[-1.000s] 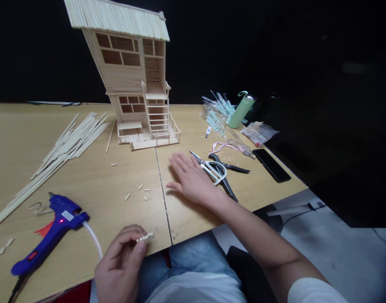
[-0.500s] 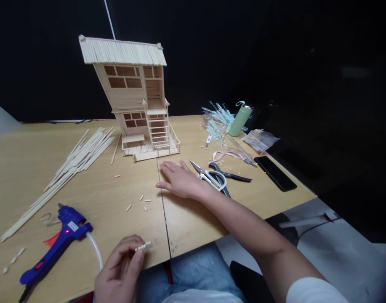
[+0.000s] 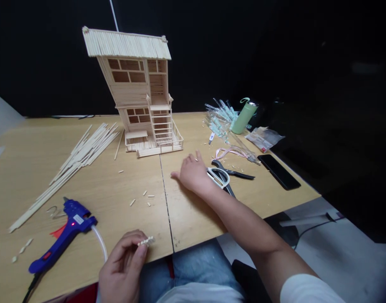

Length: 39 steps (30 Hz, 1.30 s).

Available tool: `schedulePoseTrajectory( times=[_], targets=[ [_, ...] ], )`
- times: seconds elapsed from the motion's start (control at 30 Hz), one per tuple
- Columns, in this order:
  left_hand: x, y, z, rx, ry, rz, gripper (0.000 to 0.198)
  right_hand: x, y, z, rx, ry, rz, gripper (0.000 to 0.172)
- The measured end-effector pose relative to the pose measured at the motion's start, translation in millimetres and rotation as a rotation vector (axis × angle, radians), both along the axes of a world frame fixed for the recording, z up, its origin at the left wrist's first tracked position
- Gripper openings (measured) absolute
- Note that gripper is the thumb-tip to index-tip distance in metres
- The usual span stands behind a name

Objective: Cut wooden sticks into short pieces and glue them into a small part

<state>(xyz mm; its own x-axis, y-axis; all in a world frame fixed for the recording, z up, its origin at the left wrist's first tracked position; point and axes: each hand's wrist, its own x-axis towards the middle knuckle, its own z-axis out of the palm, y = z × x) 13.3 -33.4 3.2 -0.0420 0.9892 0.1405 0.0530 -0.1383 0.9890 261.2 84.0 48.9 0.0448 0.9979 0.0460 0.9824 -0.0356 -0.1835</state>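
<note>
My left hand (image 3: 123, 265), low in front of me, pinches a small row of short wooden stick pieces (image 3: 146, 241) between thumb and fingers. Out over the table, my right hand (image 3: 193, 171) is palm down with its thumb and fingers apart. It covers the blades of the white-handled scissors (image 3: 222, 176); whether it touches them I cannot tell. Several loose short stick pieces (image 3: 132, 202) lie between my hands. A blue hot glue gun (image 3: 65, 235), its red light on, rests left of my left hand.
A two-storey stick house (image 3: 139, 92) stands at the back. Long wooden sticks (image 3: 75, 166) lie left of it. Black-handled cutters (image 3: 240, 174), a phone (image 3: 279, 171), a plastic bag (image 3: 264, 138), a green bottle (image 3: 245, 117) and clear glue sticks (image 3: 221, 118) occupy the right side.
My right hand has slid to the right, from the bare tabletop onto the scissors' blades. My left hand keeps its pinch on the stick pieces. The view has shifted slightly.
</note>
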Motion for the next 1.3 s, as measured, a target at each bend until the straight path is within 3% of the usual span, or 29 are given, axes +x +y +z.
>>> schedulePoseTrajectory(
  times=[0.1, 0.2, 0.27, 0.33, 0.43, 0.73, 1.3],
  targets=[
    [-0.9, -1.6, -1.0, -0.013, 0.002, 0.02, 0.009, 0.2, -25.0, 20.1, 0.095, 0.073, -0.053, 0.034],
    [0.2, -2.7, -3.3, -0.018, 0.012, 0.046, 0.011, -12.4, -65.1, 31.1, 0.125, 0.278, 0.048, 0.024],
    [2.9, -2.1, -2.1, -0.02, 0.032, 0.051, 0.012, -28.2, -91.0, 25.1, 0.109, 0.801, 0.113, 0.015],
    [6.6, -0.5, 2.2, -0.023, 0.051, 0.033, 0.012, -45.6, -110.5, 11.7, 0.041, 1.183, 0.08, 0.012],
    [11.8, 2.3, 10.2, -0.019, 0.013, -0.011, 0.013, -66.3, -125.9, -6.0, -0.048, 1.463, 0.02, 0.022],
    [17.3, 1.3, 17.1, -0.068, -0.075, -0.044, 0.018, -85.7, -133.4, -5.7, 0.125, 1.464, -0.086, 0.01],
    [15.4, 0.5, 13.3, -0.028, -0.066, -0.084, 0.008, -96.4, -137.8, -21.6, 0.074, 1.597, -0.179, 0.009]
  ],
)
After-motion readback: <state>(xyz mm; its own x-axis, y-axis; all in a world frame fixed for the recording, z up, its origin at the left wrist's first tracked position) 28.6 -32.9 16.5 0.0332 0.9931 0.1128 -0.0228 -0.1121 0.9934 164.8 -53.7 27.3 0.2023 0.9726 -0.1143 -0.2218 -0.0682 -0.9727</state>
